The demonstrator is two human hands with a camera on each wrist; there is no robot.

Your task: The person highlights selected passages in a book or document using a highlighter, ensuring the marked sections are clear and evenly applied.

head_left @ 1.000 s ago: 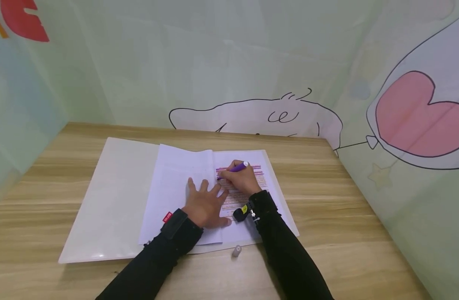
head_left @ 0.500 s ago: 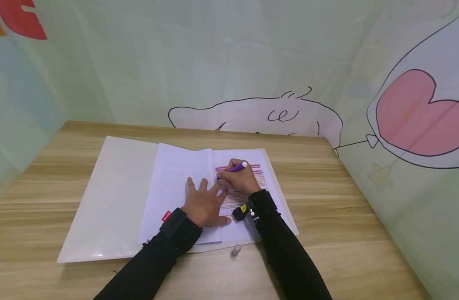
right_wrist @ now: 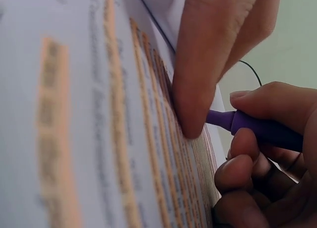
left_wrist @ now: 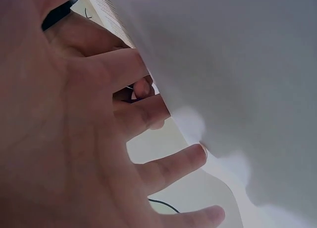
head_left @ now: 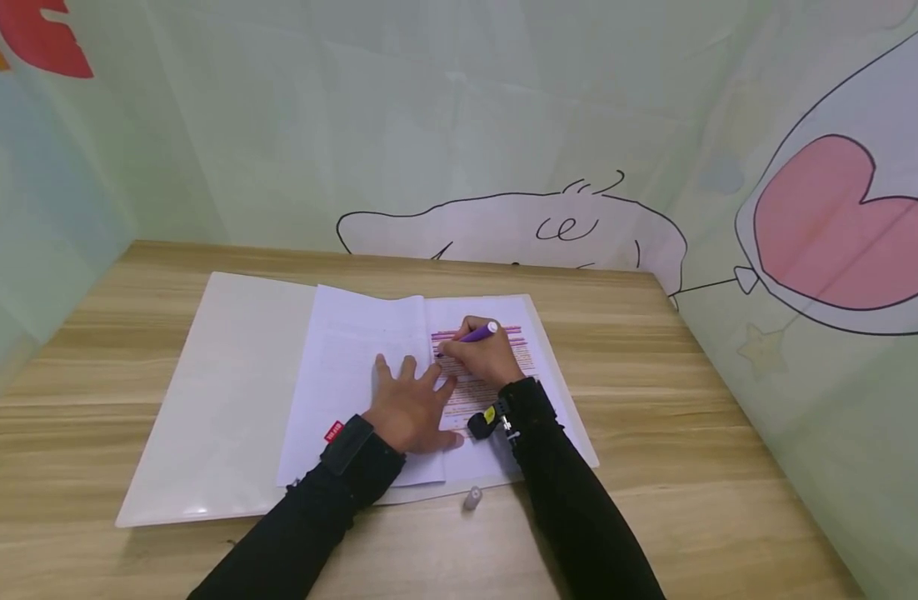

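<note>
A purple highlighter [head_left: 480, 332] slants in my right hand [head_left: 492, 358], pinched between thumb and fingers. Its tip is down near the left end of a text line on the printed page [head_left: 552, 417]. In the right wrist view, the purple barrel [right_wrist: 267, 131] shows between the fingers, while a left-hand finger covers the tip. My left hand [head_left: 410, 412] lies with spread fingers across the inner edge of the turned white sheet [head_left: 339, 358] and the printed page. Pink-purple strokes mark the upper lines; orange ones cover lines below.
The white folder cover [head_left: 219, 400] lies spread open to the left on the wooden table [head_left: 691, 433]. A small greyish cap [head_left: 471, 498] sits just below the folder's front edge. Printed fabric walls [head_left: 241, 125] stand behind and at both sides.
My right hand and the highlighter have shifted very slightly to the right along the line. The left hand stays in place on the pages.
</note>
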